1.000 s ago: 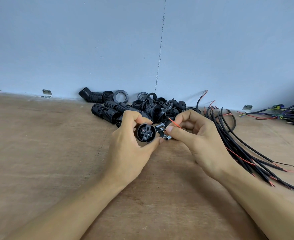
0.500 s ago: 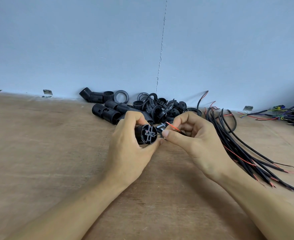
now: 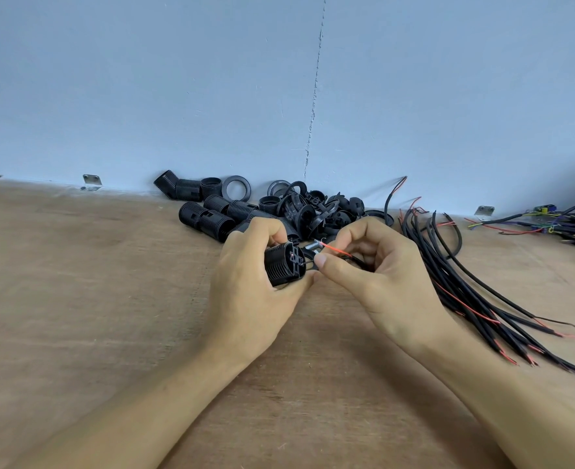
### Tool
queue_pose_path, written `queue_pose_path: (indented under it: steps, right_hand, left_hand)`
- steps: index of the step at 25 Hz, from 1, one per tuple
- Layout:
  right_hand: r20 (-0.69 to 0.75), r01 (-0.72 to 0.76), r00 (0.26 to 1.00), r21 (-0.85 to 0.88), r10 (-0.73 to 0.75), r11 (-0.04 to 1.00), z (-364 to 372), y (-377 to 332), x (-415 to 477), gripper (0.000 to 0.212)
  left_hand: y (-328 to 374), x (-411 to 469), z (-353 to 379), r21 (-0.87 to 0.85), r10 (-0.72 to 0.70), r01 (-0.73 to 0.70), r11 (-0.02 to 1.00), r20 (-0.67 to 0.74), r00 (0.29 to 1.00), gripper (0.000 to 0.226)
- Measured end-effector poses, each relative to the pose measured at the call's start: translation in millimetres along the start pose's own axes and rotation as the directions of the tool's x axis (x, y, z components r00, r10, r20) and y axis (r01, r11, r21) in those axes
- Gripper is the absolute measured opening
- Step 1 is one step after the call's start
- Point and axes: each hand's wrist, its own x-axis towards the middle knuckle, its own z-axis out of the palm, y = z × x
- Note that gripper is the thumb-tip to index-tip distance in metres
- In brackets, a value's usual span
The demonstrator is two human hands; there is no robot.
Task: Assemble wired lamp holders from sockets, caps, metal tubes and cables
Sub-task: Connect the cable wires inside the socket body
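So that its terminal face is pointing at the wires, the left hand (image 3: 249, 292) is gripping the black socket (image 3: 284, 264) just above the table (image 3: 76, 299), while the right hand (image 3: 381, 279) is pinching a cable (image 3: 357, 260) by its bared leads; one lead is possibly entering a terminal. No writing is showing.

Pile of sockets (image 3: 232, 211) on table (image 3: 76, 282) against wall (image 3: 178, 79), cables (image 3: 475, 289) right of it, possibly metal tubes (image 3: 311, 247) in front of pile

Even, soft, bright light with faint shadows, no glare, sharp focus, and wide-angle bending at the edges.
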Motion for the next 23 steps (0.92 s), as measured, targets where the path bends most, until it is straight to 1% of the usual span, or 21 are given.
queue_pose_path:
  steps: [7,10,14,18,21,23]
  right_hand:
    - [-0.021,0.039,0.999,-0.173,-0.043,0.984,2.3,-2.3,-4.7,0.019]
    - [-0.041,0.04,0.998,-0.257,-0.052,0.966,3.1,-2.7,-5.4,0.019]
    - [-0.019,0.046,0.998,-0.268,-0.053,0.962,3.8,-2.4,-5.4,0.019]
    - [0.022,0.05,0.999,-0.279,-0.045,0.959,1.9,0.9,-4.5,0.017]
    - [0.038,0.015,0.999,-0.313,-0.003,0.949,0.4,7.0,-3.4,0.018]
    - [0.045,-0.002,0.999,-0.302,0.016,0.953,0.4,7.9,-2.9,0.019]
  left_hand:
    - [0.0,-0.6,0.3,-0.014,-0.047,0.047,0.999,0.034,0.998,0.048]
    - [-1.4,-1.2,0.5,-0.021,-0.065,0.067,0.998,0.08,0.995,0.048]
    - [-3.4,-1.4,0.3,0.012,-0.084,0.083,0.996,0.135,0.987,0.049]
    - [-4.3,-0.9,1.7,-0.009,-0.107,0.11,0.994,0.161,0.981,0.049]
    - [-5.7,-2.3,4.1,-0.007,-0.122,0.126,0.992,0.191,0.974,0.048]
    - [-7.6,-2.8,5.4,-0.004,-0.138,0.142,0.99,0.196,0.971,0.047]
